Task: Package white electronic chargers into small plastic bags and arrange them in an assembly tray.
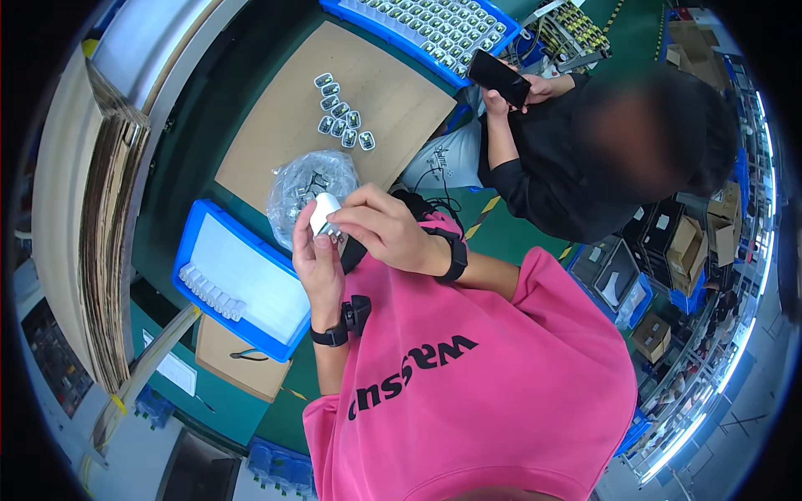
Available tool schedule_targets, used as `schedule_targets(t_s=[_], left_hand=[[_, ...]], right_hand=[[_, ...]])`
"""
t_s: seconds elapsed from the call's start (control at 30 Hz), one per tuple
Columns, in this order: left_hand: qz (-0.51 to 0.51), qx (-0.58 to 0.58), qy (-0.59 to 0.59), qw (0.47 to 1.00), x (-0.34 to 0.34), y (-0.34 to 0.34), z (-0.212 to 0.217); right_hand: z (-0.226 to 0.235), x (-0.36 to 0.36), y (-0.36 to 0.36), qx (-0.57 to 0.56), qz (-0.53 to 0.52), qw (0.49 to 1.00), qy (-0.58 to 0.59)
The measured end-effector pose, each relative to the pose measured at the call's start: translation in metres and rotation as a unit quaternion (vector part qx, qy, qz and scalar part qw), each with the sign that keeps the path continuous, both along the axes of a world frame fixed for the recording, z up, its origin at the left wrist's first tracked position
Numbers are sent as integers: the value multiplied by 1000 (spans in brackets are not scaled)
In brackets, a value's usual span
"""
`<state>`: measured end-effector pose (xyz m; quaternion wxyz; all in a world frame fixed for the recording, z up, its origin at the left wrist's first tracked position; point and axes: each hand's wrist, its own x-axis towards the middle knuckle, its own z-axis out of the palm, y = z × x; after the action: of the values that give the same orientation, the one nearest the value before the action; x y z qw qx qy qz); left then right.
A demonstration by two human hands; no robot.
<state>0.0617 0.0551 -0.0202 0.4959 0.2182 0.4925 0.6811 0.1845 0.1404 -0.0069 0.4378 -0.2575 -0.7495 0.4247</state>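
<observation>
Just beside the plastic bag [290, 194], a white casing [323, 209] is gripped between thumb and fingers of the left hand [319, 265], while the fingertips of the right hand [393, 231] are bent against it, their hold unclear.

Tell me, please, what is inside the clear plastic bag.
Dark pieces show through the bag, too blurred to identify. The left hand and white casing hide whatever lies behind them.
</observation>
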Motion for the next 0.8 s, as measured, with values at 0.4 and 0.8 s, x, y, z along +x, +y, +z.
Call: schedule_targets(t_s=[0.4, 0.8], left_hand=[[-16, -2, 48, 999, 2, 0, -2], [-41, 47, 131, 989, 10, 9, 13]], right_hand=[[-3, 4, 2, 14, -7, 1000, -11], [-3, 10, 8, -188, 45, 977, 90]])
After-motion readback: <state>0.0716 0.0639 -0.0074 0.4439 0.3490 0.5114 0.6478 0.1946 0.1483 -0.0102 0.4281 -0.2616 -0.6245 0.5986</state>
